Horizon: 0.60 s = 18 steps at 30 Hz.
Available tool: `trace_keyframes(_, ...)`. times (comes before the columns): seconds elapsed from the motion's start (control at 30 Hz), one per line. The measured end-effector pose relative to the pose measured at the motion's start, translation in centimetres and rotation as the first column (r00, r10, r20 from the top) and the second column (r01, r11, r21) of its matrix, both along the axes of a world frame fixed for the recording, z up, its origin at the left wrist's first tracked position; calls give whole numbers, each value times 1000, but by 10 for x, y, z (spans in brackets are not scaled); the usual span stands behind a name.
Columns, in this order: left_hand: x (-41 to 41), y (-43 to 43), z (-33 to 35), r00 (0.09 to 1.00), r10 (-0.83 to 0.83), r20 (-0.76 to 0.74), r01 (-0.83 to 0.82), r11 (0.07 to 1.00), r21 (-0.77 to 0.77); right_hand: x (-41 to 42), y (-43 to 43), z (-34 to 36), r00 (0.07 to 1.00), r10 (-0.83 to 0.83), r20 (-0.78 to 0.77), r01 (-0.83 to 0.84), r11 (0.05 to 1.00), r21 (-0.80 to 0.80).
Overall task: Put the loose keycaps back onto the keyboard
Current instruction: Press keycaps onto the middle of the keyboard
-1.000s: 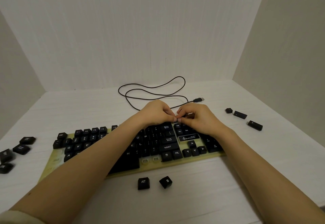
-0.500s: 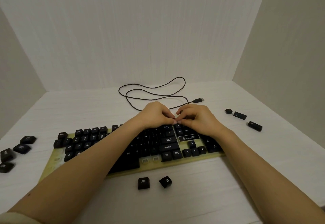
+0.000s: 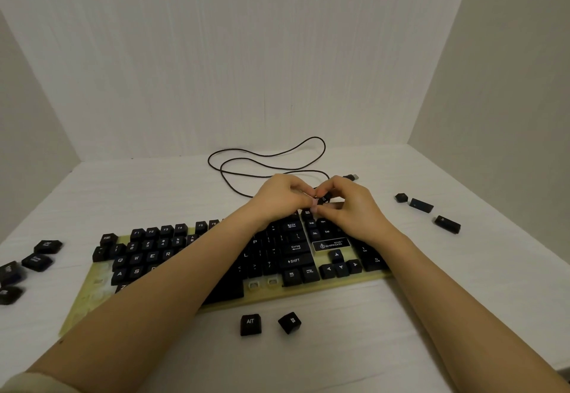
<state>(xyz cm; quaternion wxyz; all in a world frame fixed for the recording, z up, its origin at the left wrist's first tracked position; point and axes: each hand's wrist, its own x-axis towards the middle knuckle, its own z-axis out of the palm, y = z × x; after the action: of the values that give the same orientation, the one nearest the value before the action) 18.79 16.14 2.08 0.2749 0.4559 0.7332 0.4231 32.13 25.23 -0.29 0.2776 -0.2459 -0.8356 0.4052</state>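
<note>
left hand (image 3: 277,198) + right hand (image 3: 348,204): fingertips pinched together on small black keycap (image 3: 324,199) | above keyboard (image 3: 216,269) top-right rows; ALT keycap (image 3: 250,324) loose on table (image 3: 339,346)

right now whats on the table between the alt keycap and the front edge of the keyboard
Nothing: in the head view, only bare white table separates the alt keycap from the keyboard edge. The windows keycap sits off to its right.
</note>
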Motion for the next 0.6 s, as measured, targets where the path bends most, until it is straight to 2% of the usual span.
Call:
trace_keyframes(0.07, 0, -1, -1, 1000, -14, 9, 14, 1000, 18, 0, -1, 1, 1000, 10, -16, -10, 1000, 13)
trace_keyframes(0.4, 0, -7, -1, 983, -70, -167, 80, 995, 59, 4, 6, 3, 997, 65, 49, -64, 998, -15)
trace_keyframes(0.6, -1, -6, -4, 989, -66, -132, 74, 995, 61, 3, 5, 2, 999, 7, 54, -12, 997, 78)
